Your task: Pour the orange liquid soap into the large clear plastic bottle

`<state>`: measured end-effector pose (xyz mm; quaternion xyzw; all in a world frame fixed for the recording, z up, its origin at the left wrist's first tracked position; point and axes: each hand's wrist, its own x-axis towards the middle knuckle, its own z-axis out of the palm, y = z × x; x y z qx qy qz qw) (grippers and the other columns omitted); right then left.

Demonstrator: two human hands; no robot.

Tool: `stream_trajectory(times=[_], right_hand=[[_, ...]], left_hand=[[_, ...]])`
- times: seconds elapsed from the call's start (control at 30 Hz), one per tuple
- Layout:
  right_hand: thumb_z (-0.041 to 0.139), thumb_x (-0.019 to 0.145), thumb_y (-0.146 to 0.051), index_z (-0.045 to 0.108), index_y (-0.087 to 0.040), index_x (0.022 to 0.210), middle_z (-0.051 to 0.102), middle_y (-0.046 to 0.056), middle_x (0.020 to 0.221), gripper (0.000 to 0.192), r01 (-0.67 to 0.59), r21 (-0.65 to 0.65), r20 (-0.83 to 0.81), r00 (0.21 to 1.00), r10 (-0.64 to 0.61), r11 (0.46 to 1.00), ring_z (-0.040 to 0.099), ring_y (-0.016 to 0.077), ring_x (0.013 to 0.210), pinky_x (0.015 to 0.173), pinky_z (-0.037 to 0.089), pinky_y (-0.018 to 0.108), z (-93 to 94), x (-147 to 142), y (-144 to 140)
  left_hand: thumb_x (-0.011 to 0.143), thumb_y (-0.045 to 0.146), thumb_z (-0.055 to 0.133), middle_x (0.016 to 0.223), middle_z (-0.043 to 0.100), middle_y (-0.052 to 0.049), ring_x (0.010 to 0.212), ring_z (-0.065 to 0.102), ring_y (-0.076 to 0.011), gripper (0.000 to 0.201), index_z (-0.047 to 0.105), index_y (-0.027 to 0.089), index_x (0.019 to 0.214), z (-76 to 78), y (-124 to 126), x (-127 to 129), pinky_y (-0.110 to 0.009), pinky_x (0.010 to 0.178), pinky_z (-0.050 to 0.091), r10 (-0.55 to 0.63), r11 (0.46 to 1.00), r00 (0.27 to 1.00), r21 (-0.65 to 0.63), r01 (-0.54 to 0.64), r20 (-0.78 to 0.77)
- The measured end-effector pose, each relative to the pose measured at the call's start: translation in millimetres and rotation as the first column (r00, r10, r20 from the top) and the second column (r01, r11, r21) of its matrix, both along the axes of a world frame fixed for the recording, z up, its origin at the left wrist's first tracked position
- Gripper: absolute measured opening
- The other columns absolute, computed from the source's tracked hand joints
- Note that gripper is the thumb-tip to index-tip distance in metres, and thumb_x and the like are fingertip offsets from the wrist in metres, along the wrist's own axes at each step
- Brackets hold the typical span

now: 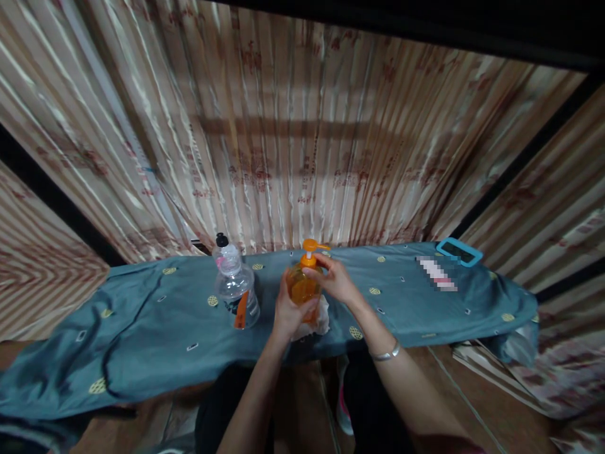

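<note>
An amber pump bottle (302,287) with an orange pump head (310,246) stands upright in front of me. My left hand (290,310) is wrapped around the lower left side of its body. At the neck, just below the pump, the fingers and thumb of my right hand (333,276) close on the collar from the right. Crumpled white tissue or cloth (323,320) lies under and beside the base, partly hidden by my left hand. To the left is a clear plastic bottle (236,291) with an orange strip on its label.
Behind the clear bottle stands another with a black cap (222,239). A blue-framed object (459,251) and a blurred-out white and pink item (437,273) lie on the right. Blue-green patterned cloth (155,328) covers the narrow table, and a curtain (293,126) hangs behind.
</note>
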<state>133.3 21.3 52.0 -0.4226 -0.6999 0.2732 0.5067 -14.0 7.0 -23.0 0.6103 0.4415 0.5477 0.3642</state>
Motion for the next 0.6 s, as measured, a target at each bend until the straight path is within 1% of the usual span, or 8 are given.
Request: stream_trajectory(times=[0.07,0.17,0.23,0.3,0.37,0.5,0.53,0.6], right_hand=[[0.070,0.081,-0.042,0.066,-0.021,0.102,0.072,0.005,0.099,0.030,0.034,0.006,-0.026,0.999,-0.034,0.999,0.066,0.0235,0.092,0.085,0.049,0.036,-0.6,-5,-2],[0.080,0.073,-0.043,0.065,-0.021,0.099,0.071,0.005,0.098,0.038,0.136,-0.001,-0.079,0.988,-0.135,0.991,0.065,0.0244,0.092,0.085,0.048,0.037,-1.4,-13,-6],[0.080,0.073,-0.042,0.064,-0.020,0.093,0.068,0.005,0.091,0.033,0.165,-0.018,-0.096,0.981,-0.166,0.986,0.063,0.0233,0.085,0.080,0.047,0.036,-0.2,-18,-8],[0.077,0.077,-0.040,0.064,-0.020,0.090,0.066,0.003,0.086,0.027,0.116,-0.035,-0.099,0.988,-0.119,0.993,0.061,0.0214,0.081,0.078,0.046,0.035,2.9,-20,-8],[0.075,0.079,-0.040,0.064,-0.021,0.090,0.066,0.002,0.086,0.025,0.015,-0.059,-0.107,0.994,-0.021,0.998,0.061,0.0204,0.081,0.078,0.047,0.034,7.0,-18,-6],[0.073,0.080,-0.046,0.067,-0.021,0.090,0.069,0.003,0.090,0.028,-0.199,-0.125,-0.141,0.973,0.182,0.972,0.066,0.0205,0.084,0.081,0.051,0.033,13.3,-6,2],[0.073,0.080,-0.047,0.068,-0.021,0.090,0.070,0.003,0.091,0.028,-0.232,-0.136,-0.145,0.966,0.212,0.963,0.067,0.0208,0.086,0.082,0.052,0.033,13.6,-3,4],[0.075,0.078,-0.046,0.068,-0.022,0.092,0.071,0.004,0.095,0.029,-0.239,-0.134,-0.150,0.964,0.219,0.962,0.067,0.0221,0.092,0.085,0.053,0.034,11.8,0,6]], left_hand=[[0.059,0.034,0.085,0.118,0.067,-0.011,0.112,0.065,-0.0291,0.070,0.055,0.018,0.120,-1.8,14,2,-0.048,0.100,0.049,-0.040,0.998,0.999,-0.048,0.041,0.024],[0.052,0.037,0.089,0.110,0.068,-0.010,0.106,0.066,-0.0297,0.069,0.060,0.017,0.111,-4.8,19,-2,-0.047,0.096,0.051,0.031,0.998,1.000,-0.048,-0.031,0.002],[0.050,0.037,0.090,0.106,0.069,-0.008,0.103,0.066,-0.0290,0.067,0.061,0.017,0.107,-5.2,16,-5,-0.045,0.093,0.052,0.049,0.998,0.999,-0.039,-0.050,-0.025],[0.052,0.039,0.089,0.102,0.069,-0.006,0.098,0.068,-0.0266,0.063,0.061,0.018,0.105,-4.5,15,-7,-0.041,0.089,0.054,0.007,0.998,0.999,-0.059,-0.009,-0.035],[0.056,0.040,0.087,0.098,0.070,-0.004,0.090,0.069,-0.0236,0.059,0.060,0.019,0.105,-4.1,15,-7,-0.037,0.082,0.055,-0.040,0.994,0.999,-0.104,0.040,-0.003],[0.055,0.037,0.088,0.098,0.072,-0.004,0.087,0.069,-0.0223,0.060,0.060,0.019,0.105,-3.9,17,-4,-0.035,0.080,0.056,-0.077,0.984,0.994,-0.152,0.088,0.073],[0.054,0.037,0.088,0.098,0.072,-0.004,0.087,0.070,-0.0223,0.061,0.060,0.019,0.105,-3.7,17,-4,-0.035,0.079,0.056,-0.078,0.984,0.993,-0.150,0.092,0.093],[0.053,0.036,0.088,0.098,0.072,-0.004,0.086,0.070,-0.0221,0.061,0.060,0.019,0.105,-3.3,17,-3,-0.035,0.078,0.057,-0.082,0.985,0.990,-0.140,0.098,0.115]])
